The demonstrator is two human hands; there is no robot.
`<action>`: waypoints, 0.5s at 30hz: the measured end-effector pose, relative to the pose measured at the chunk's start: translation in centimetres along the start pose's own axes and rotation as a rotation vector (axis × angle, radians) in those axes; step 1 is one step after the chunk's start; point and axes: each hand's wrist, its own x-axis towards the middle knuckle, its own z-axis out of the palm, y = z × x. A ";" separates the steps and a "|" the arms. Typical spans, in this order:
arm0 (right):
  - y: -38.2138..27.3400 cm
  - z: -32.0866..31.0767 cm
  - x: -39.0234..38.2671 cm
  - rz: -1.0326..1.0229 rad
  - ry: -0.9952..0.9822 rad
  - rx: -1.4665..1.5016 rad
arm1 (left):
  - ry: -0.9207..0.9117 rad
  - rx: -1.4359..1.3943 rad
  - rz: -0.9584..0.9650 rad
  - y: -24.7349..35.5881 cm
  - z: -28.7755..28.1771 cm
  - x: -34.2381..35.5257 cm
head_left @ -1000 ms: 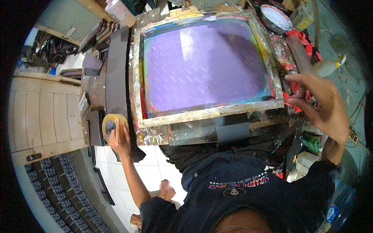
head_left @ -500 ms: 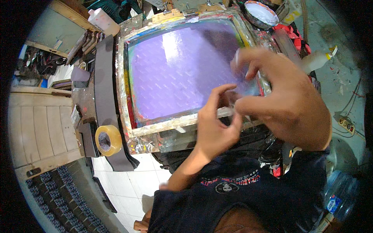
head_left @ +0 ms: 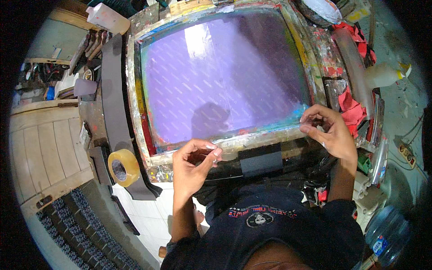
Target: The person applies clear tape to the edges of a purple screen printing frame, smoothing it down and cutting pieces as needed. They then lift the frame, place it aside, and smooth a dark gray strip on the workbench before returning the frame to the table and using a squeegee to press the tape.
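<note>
My left hand (head_left: 209, 153) pinches what looks like a strip of clear tape, hard to make out, at the lower edge of the screen-printing frame (head_left: 229, 146). My right hand (head_left: 308, 126), fingers curled and closed, holds the strip farther right, by the frame's lower right corner. The frame is paint-stained around its purple mesh (head_left: 177, 81), where a hand's shadow falls. A roll of clear tape (head_left: 130, 167) lies left of my left hand on dark padding.
Along the left are a long dark board (head_left: 112, 81), a jug (head_left: 105, 18), a purple cup (head_left: 84, 87) and a wooden door (head_left: 45, 148). On the right are red cloth (head_left: 351, 112), a bottle (head_left: 380, 75), a bowl (head_left: 317, 9), a power strip (head_left: 406, 155) and a water container (head_left: 387, 229).
My left hand left the tape roll and came to the frame, near my right hand. The hands then spread along the lower edge, the left moving left and down, the right rightward.
</note>
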 end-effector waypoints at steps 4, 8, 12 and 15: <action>0.9 0.2 0.1 0.197 0.011 0.182 | 0.058 0.277 0.044 0.3 -0.3 0.9; 3.4 -0.2 0.1 0.110 0.024 0.232 | 0.112 0.366 0.223 0.4 -0.2 1.9; 3.4 -0.4 0.0 0.015 0.091 0.244 | 0.159 0.392 0.223 0.7 -0.5 2.0; 3.9 -1.3 0.2 0.063 0.122 0.227 | 0.203 0.426 0.352 0.5 -0.8 2.0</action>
